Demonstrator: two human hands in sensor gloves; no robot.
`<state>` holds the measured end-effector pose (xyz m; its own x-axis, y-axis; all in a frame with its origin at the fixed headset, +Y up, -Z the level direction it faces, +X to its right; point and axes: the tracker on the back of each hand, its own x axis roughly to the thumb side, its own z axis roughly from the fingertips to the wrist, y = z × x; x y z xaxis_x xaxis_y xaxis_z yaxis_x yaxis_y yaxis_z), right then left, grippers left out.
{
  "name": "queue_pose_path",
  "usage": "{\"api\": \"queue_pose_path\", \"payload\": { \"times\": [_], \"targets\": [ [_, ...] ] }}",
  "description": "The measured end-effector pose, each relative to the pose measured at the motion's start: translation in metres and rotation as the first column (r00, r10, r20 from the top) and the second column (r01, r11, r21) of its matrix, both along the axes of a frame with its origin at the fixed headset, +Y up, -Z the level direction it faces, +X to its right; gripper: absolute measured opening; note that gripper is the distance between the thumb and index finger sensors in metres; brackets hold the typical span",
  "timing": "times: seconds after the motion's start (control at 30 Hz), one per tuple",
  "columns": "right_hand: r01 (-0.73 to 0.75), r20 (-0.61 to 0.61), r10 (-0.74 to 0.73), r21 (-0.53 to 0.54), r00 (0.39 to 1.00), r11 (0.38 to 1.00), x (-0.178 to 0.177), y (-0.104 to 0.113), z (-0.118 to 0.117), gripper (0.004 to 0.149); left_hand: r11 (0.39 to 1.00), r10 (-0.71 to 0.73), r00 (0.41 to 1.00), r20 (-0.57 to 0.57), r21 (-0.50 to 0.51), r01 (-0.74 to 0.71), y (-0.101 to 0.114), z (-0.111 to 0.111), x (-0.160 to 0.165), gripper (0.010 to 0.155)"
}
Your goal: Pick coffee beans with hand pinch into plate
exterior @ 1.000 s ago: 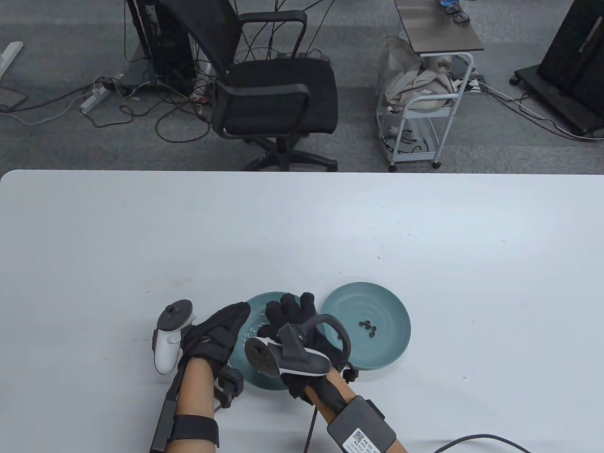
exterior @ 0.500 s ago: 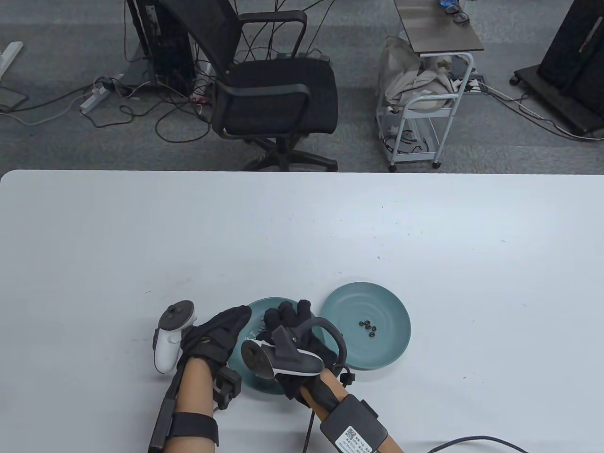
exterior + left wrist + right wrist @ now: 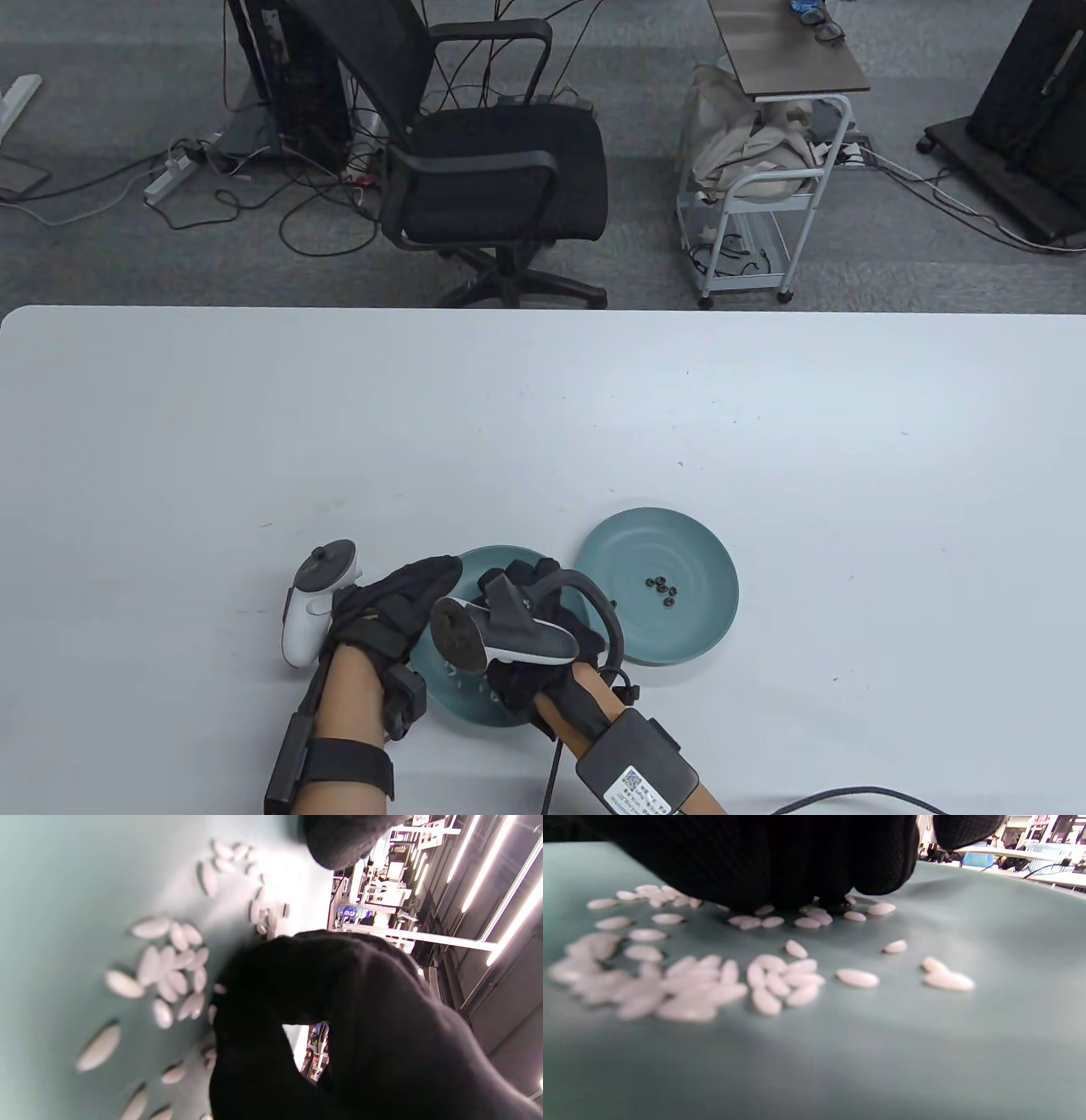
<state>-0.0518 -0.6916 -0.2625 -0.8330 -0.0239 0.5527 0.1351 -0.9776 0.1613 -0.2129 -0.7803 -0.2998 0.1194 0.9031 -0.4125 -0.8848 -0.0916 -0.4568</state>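
Two teal plates lie side by side near the table's front edge. The right plate (image 3: 679, 637) holds several dark coffee beans (image 3: 663, 588). The left plate (image 3: 471, 705) (image 3: 925, 1052) carries many white grains (image 3: 772, 978) (image 3: 169, 971). My right hand (image 3: 519, 586) is over the left plate, fingers curled down and bunched, their tips (image 3: 797, 878) touching the plate among the grains. What lies between them is hidden. My left hand (image 3: 407, 594) holds the left plate at its left rim, thumb and finger curled into a ring (image 3: 220, 993).
White table (image 3: 543, 407) stretches far behind and to the right of the plates. A black office chair (image 3: 501, 161) and a small cart (image 3: 764, 195) stand on the floor beyond the far edge. A cable (image 3: 848, 794) trails from my right forearm.
My right hand has drawn back toward me and curled its fingers down onto the left plate. The left plate and my left hand have shifted slightly toward me. The right plate has not moved.
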Motion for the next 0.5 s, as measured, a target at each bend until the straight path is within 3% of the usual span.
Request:
{"api": "queue_pose_path", "payload": {
  "times": [0.33,0.5],
  "targets": [
    [0.113,0.005,-0.112,-0.062,0.994,0.992,0.0087,-0.0026,-0.0058,0.043,1.0,-0.004,0.999,0.043,0.008,0.004,0.0014,-0.0011,0.002,0.052],
    [0.109,-0.011,-0.109,-0.033,0.994,0.994,0.0074,-0.003,-0.0034,0.041,1.0,-0.007,0.999,0.048,0.011,0.006,0.0005,-0.0018,0.001,0.053]
  ]
}}
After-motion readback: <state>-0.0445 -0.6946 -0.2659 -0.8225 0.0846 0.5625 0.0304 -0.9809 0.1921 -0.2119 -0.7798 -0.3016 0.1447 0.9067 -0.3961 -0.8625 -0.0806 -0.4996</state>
